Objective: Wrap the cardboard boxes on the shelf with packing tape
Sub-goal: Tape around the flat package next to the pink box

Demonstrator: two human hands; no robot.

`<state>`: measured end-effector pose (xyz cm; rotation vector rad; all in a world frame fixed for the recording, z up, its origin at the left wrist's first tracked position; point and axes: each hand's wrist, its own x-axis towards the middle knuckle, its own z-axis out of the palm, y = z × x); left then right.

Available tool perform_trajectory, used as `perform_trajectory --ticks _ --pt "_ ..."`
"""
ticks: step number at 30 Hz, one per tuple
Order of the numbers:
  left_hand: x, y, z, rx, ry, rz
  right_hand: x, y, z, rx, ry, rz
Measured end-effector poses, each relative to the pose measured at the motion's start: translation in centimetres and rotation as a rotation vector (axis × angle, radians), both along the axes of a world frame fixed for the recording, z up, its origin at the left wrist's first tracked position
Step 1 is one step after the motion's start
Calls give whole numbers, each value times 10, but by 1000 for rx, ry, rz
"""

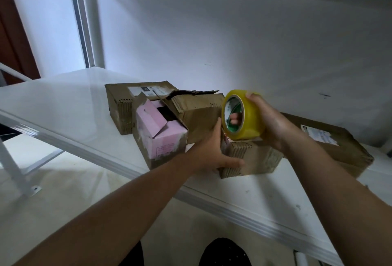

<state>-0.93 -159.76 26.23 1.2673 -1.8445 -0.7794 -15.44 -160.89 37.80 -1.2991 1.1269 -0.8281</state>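
A small brown cardboard box [254, 157] sits near the front of the white shelf [63, 100]. My left hand [212, 151] grips its left end, thumb along the front face. My right hand [269, 121] holds a yellow roll of packing tape [250, 117] just above the box's top, fingers through the core. Left of it stands a pink box [161, 134] with open flaps. Behind is a brown box [191, 111] with a torn top. A flat brown box [343, 144] with a label lies at the right.
The shelf's white back wall [233, 43] rises behind the boxes, and a white upright post [93, 21] stands at the back left. The shelf's front lip [106, 155] runs diagonally across the view. A lower shelf and white braces show at the bottom left.
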Motion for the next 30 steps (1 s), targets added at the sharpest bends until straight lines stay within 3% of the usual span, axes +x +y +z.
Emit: perform_trajectory --ticks 3,7,16,25,30 --pt "-11 -6 1 -29 -28 35 0 -1 -5 -60 49 -12" --pt "-14 -13 -6 105 -21 58 -7 0 -6 -91 54 -62" --pt "-17 -17 1 130 -93 127 -28 14 19 28 314 60" --pt "-20 -9 9 136 -204 140 -34 26 20 89 353 86" --pt "-19 -13 13 234 -195 139 -43 40 2 154 374 156"
